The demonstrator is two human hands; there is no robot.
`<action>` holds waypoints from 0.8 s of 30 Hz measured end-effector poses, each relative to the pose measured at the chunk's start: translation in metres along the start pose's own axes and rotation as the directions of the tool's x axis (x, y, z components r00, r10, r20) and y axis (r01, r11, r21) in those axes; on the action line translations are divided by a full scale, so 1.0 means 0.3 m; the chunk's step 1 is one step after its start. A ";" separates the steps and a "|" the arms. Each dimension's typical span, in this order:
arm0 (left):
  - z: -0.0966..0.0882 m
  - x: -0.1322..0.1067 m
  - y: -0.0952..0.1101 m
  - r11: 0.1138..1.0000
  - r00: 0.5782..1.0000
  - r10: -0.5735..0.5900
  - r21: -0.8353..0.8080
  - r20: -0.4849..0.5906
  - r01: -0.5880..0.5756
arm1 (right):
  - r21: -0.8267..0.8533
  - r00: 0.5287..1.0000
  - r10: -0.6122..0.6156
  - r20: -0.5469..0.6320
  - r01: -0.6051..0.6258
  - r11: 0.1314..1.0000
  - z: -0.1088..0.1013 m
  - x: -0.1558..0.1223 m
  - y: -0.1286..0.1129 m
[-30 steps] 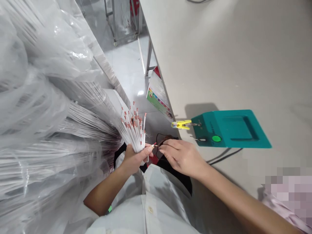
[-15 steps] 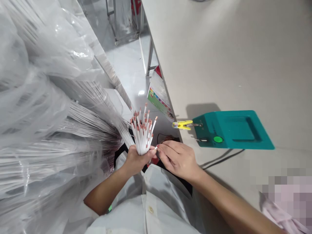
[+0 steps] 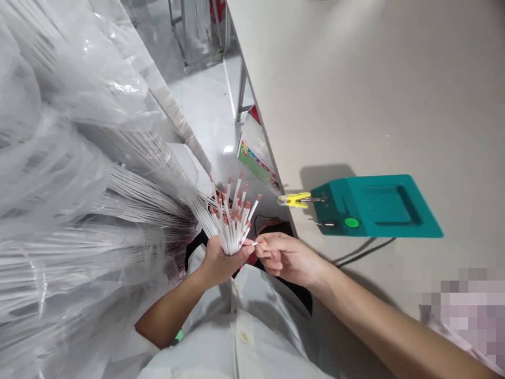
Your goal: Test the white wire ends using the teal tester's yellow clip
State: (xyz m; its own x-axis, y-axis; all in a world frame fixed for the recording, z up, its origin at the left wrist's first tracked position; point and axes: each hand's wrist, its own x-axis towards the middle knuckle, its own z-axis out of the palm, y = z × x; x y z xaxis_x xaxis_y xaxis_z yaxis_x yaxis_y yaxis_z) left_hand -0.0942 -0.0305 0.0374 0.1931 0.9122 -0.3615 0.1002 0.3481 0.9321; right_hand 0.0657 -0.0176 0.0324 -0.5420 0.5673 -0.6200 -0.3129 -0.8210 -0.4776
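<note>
My left hand [image 3: 221,263] is wrapped round a bundle of white wires [image 3: 232,234], whose bare copper-coloured ends fan out above the fist at uneven heights. Right beside its thumb, my right hand [image 3: 286,257] pinches the tip of a single white wire [image 3: 256,243] between thumb and fingers. That wire sticks out sideways from the left hand's grip. To the right of the hands lies a teal device [image 3: 379,208] with a round green button and two metal terminals. A yellow clip [image 3: 294,200] is attached to one terminal and reaches past the table edge.
Long bundles of white wires in clear plastic [image 3: 59,158] fill the left side. The pale table [image 3: 355,89] spans the right, with a black cable running from the device. A colourful box [image 3: 258,158] and a metal rack [image 3: 183,31] stand on the floor beyond.
My right hand has turned over, showing more of its palm side and curled fingers, while staying at the single wire. The bundle's ends have spread and shifted slightly; the left hand keeps its grip.
</note>
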 end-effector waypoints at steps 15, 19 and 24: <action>0.021 0.020 0.020 0.988 0.994 -0.111 -0.102 0.023 0.113 | -0.872 0.524 -0.709 0.472 0.393 -0.291 -0.001 -0.043 -0.008; 0.043 0.036 0.015 0.980 0.993 -0.112 -0.165 0.029 0.115 | -0.822 0.525 -0.652 0.547 0.193 -0.535 -0.027 -0.054 -0.023; 0.065 0.062 0.027 0.963 0.979 -0.176 -0.224 -0.099 0.150 | -0.744 0.397 -0.663 0.635 0.081 -0.664 -0.063 -0.139 -0.102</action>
State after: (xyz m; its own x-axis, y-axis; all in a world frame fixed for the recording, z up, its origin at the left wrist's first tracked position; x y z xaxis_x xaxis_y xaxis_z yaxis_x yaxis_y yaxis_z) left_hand -0.0707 -0.0149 0.0377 0.0751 0.8536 -0.5154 -0.0933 0.5206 0.8487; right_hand 0.1126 -0.0150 0.0609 -0.5029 0.7284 0.4654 0.7440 0.6388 -0.1959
